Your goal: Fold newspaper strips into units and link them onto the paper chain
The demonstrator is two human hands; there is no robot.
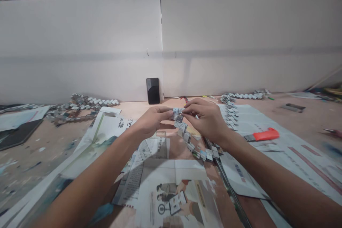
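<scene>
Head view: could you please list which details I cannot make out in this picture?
All in the head view:
Folded-paper chain, upper end: partly covered by the left hand and right hand.
Its other end: unclear near the right forearm, which may cover it.
Newspaper, small print: too small and blurred.
Dark flat board: cut off by the left edge, partly covered by paper.

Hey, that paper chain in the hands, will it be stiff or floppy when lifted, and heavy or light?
Likely floppy overall: the chain bends round in a curve. Probably light for its length, since its small links look like folded printed paper.
</scene>
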